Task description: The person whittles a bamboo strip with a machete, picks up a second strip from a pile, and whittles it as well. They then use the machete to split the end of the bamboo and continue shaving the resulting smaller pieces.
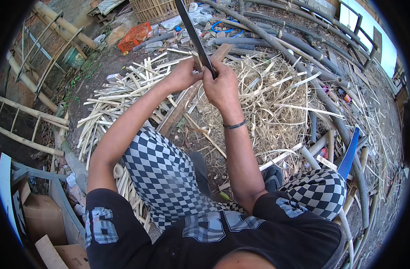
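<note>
My right hand (221, 87), with a dark band at the wrist, is closed around the lower end of a long dark blade (193, 36), probably a machete; its handle is hidden. The blade points up and away from me. My left hand (185, 75) is closed beside it, pinching a short pale bamboo strip (197, 61) close against the blade. Both hands meet in front of me, above a wooden plank (178, 112) that slants between my legs. Left of the plank lies a pile of split bamboo strips (108, 101); on its right is a heap of curly shavings (272, 98).
An orange crate (134, 36) and a woven bamboo basket (155, 10) stand at the back. Long bamboo poles (299, 49) cross the right side. A blue blade-shaped object (349, 154) stands by my right knee. Cardboard boxes (43, 217) sit at lower left.
</note>
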Motion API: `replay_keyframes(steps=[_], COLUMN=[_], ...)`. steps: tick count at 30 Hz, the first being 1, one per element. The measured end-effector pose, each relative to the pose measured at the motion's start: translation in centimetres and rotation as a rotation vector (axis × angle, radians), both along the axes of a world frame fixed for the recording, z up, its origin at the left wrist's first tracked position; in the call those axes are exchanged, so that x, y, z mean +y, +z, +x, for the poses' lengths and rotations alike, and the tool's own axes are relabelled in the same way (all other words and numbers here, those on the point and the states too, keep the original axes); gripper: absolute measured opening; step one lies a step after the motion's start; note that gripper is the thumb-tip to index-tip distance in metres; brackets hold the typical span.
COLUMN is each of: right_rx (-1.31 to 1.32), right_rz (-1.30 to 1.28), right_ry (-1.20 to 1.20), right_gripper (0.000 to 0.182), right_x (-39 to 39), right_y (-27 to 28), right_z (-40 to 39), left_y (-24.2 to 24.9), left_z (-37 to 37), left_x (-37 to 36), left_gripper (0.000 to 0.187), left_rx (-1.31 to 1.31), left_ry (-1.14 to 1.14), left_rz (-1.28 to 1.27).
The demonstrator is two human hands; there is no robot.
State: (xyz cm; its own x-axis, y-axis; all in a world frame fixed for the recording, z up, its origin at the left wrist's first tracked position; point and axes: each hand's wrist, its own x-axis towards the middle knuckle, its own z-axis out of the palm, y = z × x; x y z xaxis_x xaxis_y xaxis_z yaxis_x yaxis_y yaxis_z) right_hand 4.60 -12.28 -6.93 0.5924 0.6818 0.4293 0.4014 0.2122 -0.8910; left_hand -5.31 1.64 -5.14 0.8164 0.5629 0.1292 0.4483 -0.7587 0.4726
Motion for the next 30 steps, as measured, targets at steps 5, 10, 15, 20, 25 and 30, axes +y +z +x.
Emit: replay_keyframes(steps=[5, 10, 15, 20, 25, 30], right_rx=[0.069, 0.289, 0.648, 0.552, 0.507, 0.442], right_rz=[-0.003, -0.004, 0.103, 0.053, 0.025, -0.035], right_ry=[0.021, 0.245, 0.639, 0.722, 0.633, 0.572], right_gripper=[0.032, 0.030, 0.015, 0.013, 0.015, 0.020], right_x=[0.4, 0.7, 0.2, -0.1, 0.3, -0.1], right_y=[-0.3, -0.1, -0.2, -0.4, -1.0, -0.3], right_z=[0.0, 0.0, 1.0, 2.4, 2.2, 2.3], left_y=[3.5, 2.9, 2.0, 1.8, 0.8, 0.9], left_z=[-2.1, -1.4, -1.1, -1.2, -1.1, -1.0], left_x=[1.5, 1.5, 1.5, 2.3, 3.1, 3.3], left_gripper=[0.051, 0.036, 0.031, 0.030, 0.029, 0.026], left_rx=[0.083, -0.218, -0.378, -0.366, -0.518, -0.585], left_ry=[-0.196, -0.128, -0.135, -0.147, -0.275, -0.244], left_rz=[-0.302, -0.571, -0.720, -0.847, -1.020, -1.110])
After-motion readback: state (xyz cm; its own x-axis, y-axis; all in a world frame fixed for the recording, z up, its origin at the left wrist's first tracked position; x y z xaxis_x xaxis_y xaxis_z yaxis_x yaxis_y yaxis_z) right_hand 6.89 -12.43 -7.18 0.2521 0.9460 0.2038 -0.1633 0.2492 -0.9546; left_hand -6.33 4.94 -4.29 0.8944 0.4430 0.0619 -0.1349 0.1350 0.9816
